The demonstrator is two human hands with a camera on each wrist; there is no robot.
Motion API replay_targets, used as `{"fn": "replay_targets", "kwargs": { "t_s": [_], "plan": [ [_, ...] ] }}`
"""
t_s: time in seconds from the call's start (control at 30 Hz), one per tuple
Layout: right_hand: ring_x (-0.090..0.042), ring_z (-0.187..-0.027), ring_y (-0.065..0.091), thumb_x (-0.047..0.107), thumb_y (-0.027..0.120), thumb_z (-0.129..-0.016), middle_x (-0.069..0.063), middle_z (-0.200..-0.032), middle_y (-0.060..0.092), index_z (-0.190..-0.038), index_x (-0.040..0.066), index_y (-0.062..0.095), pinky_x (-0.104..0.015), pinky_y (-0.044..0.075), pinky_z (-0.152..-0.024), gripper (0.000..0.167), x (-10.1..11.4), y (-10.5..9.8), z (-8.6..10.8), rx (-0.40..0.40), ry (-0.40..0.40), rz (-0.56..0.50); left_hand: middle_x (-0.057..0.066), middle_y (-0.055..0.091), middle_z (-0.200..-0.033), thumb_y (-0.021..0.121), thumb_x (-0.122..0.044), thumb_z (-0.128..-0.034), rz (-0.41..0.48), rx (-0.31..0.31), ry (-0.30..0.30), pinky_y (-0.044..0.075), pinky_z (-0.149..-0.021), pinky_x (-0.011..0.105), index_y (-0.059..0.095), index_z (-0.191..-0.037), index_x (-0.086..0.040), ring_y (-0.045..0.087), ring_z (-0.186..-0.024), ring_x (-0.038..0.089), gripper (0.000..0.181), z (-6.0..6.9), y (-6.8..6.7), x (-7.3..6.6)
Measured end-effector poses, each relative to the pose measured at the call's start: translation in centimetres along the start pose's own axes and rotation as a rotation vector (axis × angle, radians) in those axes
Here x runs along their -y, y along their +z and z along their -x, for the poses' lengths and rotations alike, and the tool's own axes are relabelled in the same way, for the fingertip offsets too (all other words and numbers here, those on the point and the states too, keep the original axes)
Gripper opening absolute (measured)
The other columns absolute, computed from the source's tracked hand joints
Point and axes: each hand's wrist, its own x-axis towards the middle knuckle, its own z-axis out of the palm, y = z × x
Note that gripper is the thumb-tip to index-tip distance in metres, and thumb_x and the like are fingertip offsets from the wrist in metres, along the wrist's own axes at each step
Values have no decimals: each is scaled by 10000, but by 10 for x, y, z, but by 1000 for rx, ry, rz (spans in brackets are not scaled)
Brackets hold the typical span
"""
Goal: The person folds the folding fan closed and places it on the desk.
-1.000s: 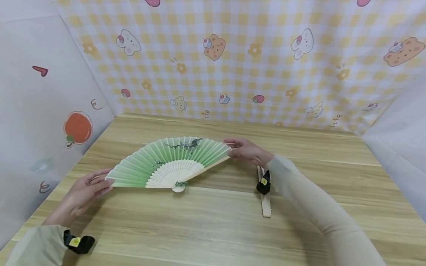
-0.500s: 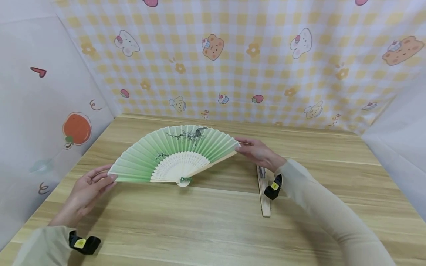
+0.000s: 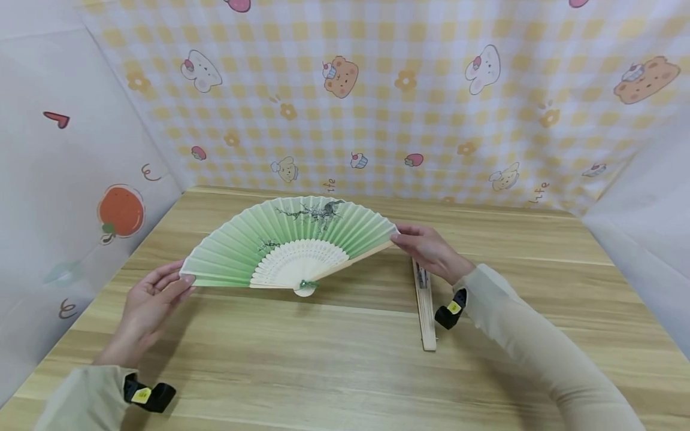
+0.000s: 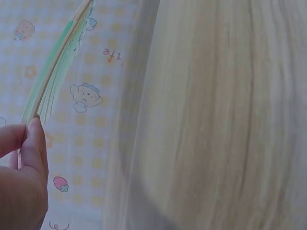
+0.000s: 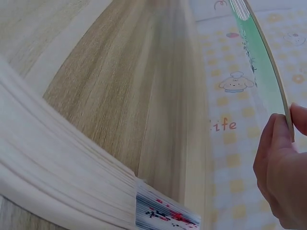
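Aloft, the green fan [image 3: 283, 230] stretches between the two pinching hands [image 3: 147, 308] [image 3: 433, 251].

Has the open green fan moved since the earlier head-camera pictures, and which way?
Yes: the green fan has shifted right and upward in the head view, judged against the folded fan lying on the table.

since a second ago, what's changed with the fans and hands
The open green fan has moved rightward and up in the head view, along with the left hand and right hand, which pinch its ends as before. Nothing was let go. The folded fan stayed put on the table.
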Motion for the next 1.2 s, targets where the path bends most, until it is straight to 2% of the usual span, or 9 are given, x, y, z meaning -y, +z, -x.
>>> {"fn": "replay_targets", "kwargs": {
  "t_s": [0.1,0.3,0.43,0.6,0.77,1.03,1.2],
  "plan": [
    [-209,-1189,394,11,485,-895,-169,-1322,374,-1312,-59,331,-256,330,-995,450,1,0,2,-1,-15,-7,-30,618,-886,645,13,-775,-29,-30,1,506,-714,209,569,-1029,-141,616,-778,77,306,-4,-4,4],
    [-143,-976,541,-32,481,-883,-103,-1164,483,-1328,-2,298,-276,409,-931,482,4,0,9,14,-43,-51,-17,617,-959,684,-14,-750,-70,-73,38,499,-740,226,551,-1095,-128,615,-835,82,387,-20,-21,22],
    [-162,-915,574,-73,441,-885,-108,-1095,508,-1353,39,251,-296,441,-895,517,5,3,12,20,-60,-95,-3,615,-977,677,-8,-757,-82,-65,76,501,-742,238,540,-1126,-108,612,-852,94,406,-28,-25,30],
    [-165,-890,580,-81,430,-887,-116,-1040,512,-1372,88,227,-271,465,-856,553,5,6,15,-43,-64,-114,34,602,-1010,706,-37,-735,-57,-44,119,491,-747,252,502,-1177,-52,614,-868,109,487,-37,-27,40],
    [-141,-869,581,-76,432,-887,-98,-1047,508,-1366,85,230,-245,471,-840,544,6,6,20,-118,-90,-145,45,577,-1045,744,-121,-709,-82,-26,108,486,-764,251,469,-1222,-39,601,-891,107,588,-41,-19,43],
    [-124,-838,585,-91,452,-872,-55,-977,550,-1308,97,301,-230,486,-806,498,9,4,28,-204,-155,-234,62,552,-1073,741,-142,-715,-82,-9,99,478,-784,250,464,-1233,-40,589,-910,111,596,-50,-5,48],
    [-126,-799,584,-106,470,-857,-49,-902,566,-1240,112,352,-233,497,-784,456,9,2,32,-252,-197,-303,47,559,-1056,721,-67,-729,-36,-13,101,479,-798,245,515,-1186,-66,581,-920,114,502,-50,15,45]
  ]
}}
